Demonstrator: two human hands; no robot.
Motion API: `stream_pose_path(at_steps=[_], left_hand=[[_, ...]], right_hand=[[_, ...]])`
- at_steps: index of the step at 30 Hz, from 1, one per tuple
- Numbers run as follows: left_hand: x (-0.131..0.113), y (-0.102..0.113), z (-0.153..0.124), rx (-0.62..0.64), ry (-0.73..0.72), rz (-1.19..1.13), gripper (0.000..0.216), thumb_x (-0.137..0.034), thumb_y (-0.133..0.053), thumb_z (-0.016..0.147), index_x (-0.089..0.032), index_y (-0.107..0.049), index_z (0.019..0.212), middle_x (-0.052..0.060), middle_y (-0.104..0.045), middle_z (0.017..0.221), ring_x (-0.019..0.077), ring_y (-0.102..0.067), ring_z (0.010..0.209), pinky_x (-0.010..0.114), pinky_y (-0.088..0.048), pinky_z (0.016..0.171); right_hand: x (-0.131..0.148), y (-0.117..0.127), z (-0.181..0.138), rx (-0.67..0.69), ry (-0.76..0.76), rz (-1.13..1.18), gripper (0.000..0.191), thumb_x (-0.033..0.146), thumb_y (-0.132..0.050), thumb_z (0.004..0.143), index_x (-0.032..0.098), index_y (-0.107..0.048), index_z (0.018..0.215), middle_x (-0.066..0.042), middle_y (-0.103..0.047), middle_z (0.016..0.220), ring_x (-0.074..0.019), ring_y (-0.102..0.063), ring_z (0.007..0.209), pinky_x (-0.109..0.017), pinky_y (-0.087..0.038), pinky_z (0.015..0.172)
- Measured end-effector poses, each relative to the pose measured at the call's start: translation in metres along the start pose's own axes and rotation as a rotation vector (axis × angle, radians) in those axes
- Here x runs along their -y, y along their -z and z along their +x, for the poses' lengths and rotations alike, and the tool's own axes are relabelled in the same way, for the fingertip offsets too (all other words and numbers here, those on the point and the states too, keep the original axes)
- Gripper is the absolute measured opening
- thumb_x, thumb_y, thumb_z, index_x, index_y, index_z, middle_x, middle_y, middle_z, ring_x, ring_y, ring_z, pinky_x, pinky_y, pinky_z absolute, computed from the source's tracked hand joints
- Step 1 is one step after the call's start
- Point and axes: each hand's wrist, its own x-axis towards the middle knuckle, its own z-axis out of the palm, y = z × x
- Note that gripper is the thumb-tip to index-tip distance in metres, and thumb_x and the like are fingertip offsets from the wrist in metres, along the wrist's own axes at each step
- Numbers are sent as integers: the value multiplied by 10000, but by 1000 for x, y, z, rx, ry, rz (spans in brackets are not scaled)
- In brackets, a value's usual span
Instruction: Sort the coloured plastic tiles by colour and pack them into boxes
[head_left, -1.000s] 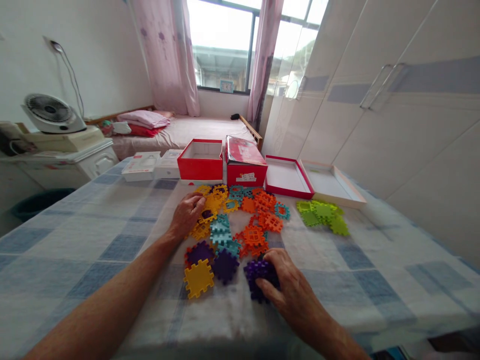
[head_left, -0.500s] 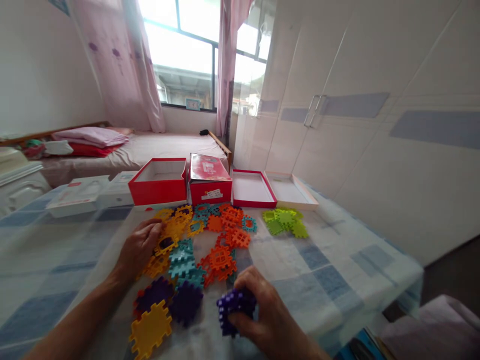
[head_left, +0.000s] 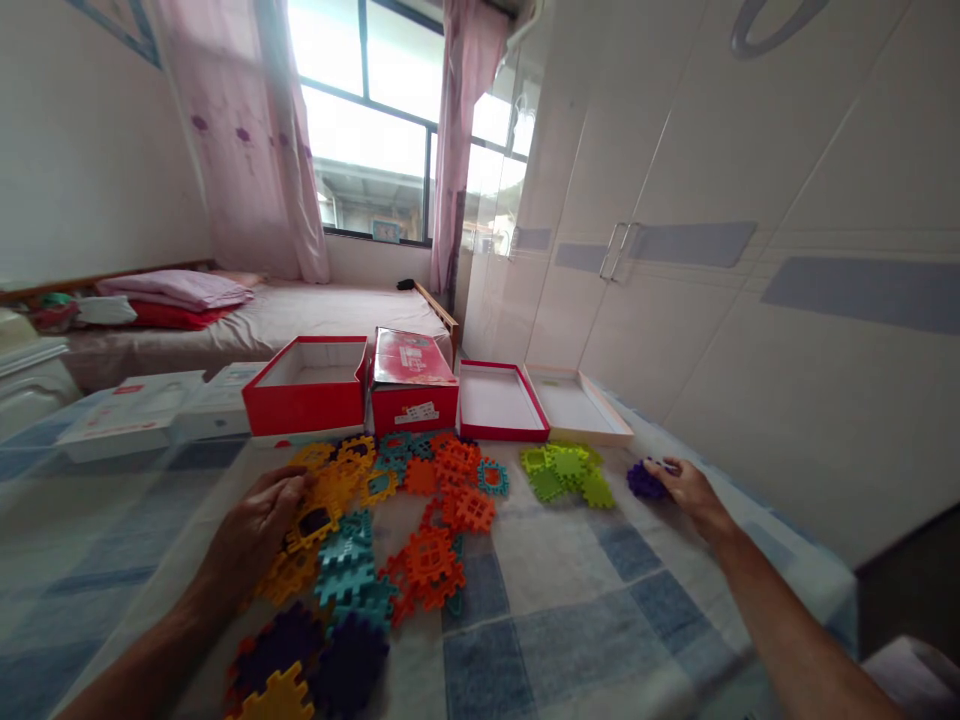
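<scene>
Purple plastic shows at the far right of the table, where a small purple block [head_left: 643, 482] lies on the checked cloth [head_left: 540, 620], just right of a cluster of green pieces [head_left: 566, 470] and well apart from the main heap. The right hand [head_left: 686, 485] reaches out to it with the arm stretched long, the fingers bent toward the block and their tips against its right side. Whether they pinch it or only rest on it cannot be told. The left hand [head_left: 255, 530] lies palm down at the near left of the heap, fingers loosely spread and flat over the yellow pieces [head_left: 319, 505] — it grips nothing. Beside it to the right sit teal pieces [head_left: 345, 570], then orange pieces [head_left: 442, 540] in the middle of the spread. Dark purple pieces [head_left: 330, 650] with one more yellow one lie nearest, at the bottom edge of the view. Along the far side of the heap stands a row of containers: an open red box [head_left: 307, 395], a closed red box [head_left: 411, 380], a shallow red tray [head_left: 499, 400] and a pale tray [head_left: 577, 395] — side by side, left to right. Flat white boxes [head_left: 131, 425] lie at the far left. Beyond the table are a bed [head_left: 300, 310], a window [head_left: 375, 150] with pink curtains and, on the right, a white wardrobe [head_left: 750, 250].
</scene>
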Motion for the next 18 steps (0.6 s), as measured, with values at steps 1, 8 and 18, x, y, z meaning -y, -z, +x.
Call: stream_pose_path(at_steps=[1,8,18], left_hand=[[0,0,0,-3,0,-2,390,-510,-367,814,-270,-668,880,-34,-599,1190,217,-566,1056,316,-410,965],[-2,0,0,9,-1,12,384,-518,-349,826,-299,-657,893,-41,-589,1190,221,-556,1066,343,-407,972],[-2,2,1,33,12,26,487,-570,-326,803,-238,-663,919,34,-571,1203,243,-542,1094,375,-370,1014]], right_hand=[[1,0,0,-25,-14,-70,471,434,-567,720,105,-600,1056,-196,-613,1014,-312,-566,956,-457,-444,797],[43,-19,8,229,249,-516,357,286,-346,855,206,-660,1002,-116,-633,1086,-297,-506,1053,-438,-396,834],[47,-64,46,290,191,-522,418,187,-326,830,180,-646,1099,-115,-601,1202,-307,-516,1103,-447,-417,856]])
